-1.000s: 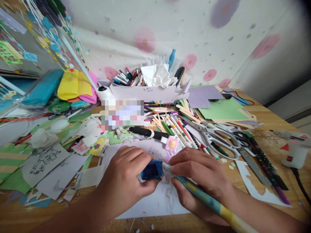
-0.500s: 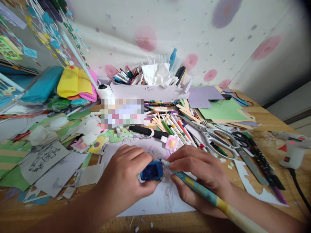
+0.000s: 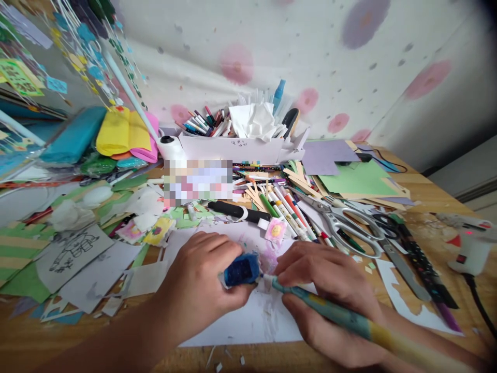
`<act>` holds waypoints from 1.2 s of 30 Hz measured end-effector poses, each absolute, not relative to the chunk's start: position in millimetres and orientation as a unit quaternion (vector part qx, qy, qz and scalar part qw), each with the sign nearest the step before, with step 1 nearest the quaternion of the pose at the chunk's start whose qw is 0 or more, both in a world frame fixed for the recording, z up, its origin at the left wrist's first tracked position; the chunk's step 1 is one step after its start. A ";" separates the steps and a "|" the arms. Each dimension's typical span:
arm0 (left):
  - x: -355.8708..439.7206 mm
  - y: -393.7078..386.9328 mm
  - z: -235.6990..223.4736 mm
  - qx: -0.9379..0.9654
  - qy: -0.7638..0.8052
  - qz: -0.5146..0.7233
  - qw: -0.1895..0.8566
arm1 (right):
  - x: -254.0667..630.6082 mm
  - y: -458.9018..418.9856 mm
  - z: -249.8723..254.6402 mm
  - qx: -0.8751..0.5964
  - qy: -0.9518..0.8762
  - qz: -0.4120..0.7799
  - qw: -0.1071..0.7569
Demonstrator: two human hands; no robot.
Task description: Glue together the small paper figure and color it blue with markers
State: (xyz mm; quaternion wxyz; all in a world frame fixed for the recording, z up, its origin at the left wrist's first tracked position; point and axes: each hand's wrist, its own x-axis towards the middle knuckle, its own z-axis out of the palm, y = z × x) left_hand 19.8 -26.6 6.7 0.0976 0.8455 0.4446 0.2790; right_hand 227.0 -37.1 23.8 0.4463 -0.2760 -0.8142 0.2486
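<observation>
My left hand (image 3: 205, 285) is closed around a small blue rectangular piece (image 3: 241, 270), dark blue in the middle with a paler rim. Between the thumb and fingers of my right hand (image 3: 326, 295) lies a marker pen (image 3: 330, 308) with a teal and yellow barrel. Its tip points left, at or very near the right edge of the blue piece; whether they touch I cannot tell. Both hands are above a white sheet of paper (image 3: 233, 326) with purple and grey smudges. Just beyond them sits a small pink paper square (image 3: 276, 231) with a yellow centre.
Silver scissors (image 3: 349, 223) and several markers (image 3: 287, 207) lie beyond my right hand. A white glue gun (image 3: 471, 241) with a red light stands at the right. Paper scraps (image 3: 89, 248) cover the left side. A white box (image 3: 233, 149) of pens is at the back.
My right hand and the marker have shifted slightly right and down, the tip now lower along the blue piece's edge. My left hand keeps its grip, the piece tilted a little differently.
</observation>
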 end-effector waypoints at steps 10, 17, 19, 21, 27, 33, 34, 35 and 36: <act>18.3 -24.7 7.8 0.823 0.478 0.282 0.123 | 227.1 -40.8 21.7 -0.278 -0.809 0.240 0.459; 18.2 -25.0 7.7 0.822 0.468 0.297 0.133 | 228.9 -40.5 22.1 -0.283 -0.784 0.262 0.488; 18.4 -25.4 8.4 0.821 0.462 0.309 0.130 | 229.1 -40.8 21.8 -0.279 -0.785 0.263 0.487; 18.5 -25.3 9.5 0.821 0.455 0.316 0.134 | 229.2 -41.5 22.9 -0.277 -0.790 0.264 0.479; 18.0 -23.9 9.1 0.813 0.435 0.350 0.165 | 228.5 -43.0 28.0 -0.291 -0.783 0.250 0.490; 14.9 -26.6 3.4 0.785 0.402 0.373 0.288 | 229.3 -44.8 29.1 -0.279 -0.776 0.274 0.494; 14.4 -27.1 2.8 0.781 0.400 0.369 0.307 | 230.0 -44.9 29.6 -0.274 -0.776 0.279 0.495; 14.0 -27.6 2.5 0.776 0.399 0.365 0.323 | 230.6 -44.9 30.0 -0.267 -0.777 0.282 0.495; 14.0 -28.0 2.5 0.771 0.399 0.362 0.338 | 231.2 -44.9 30.2 -0.262 -0.779 0.285 0.494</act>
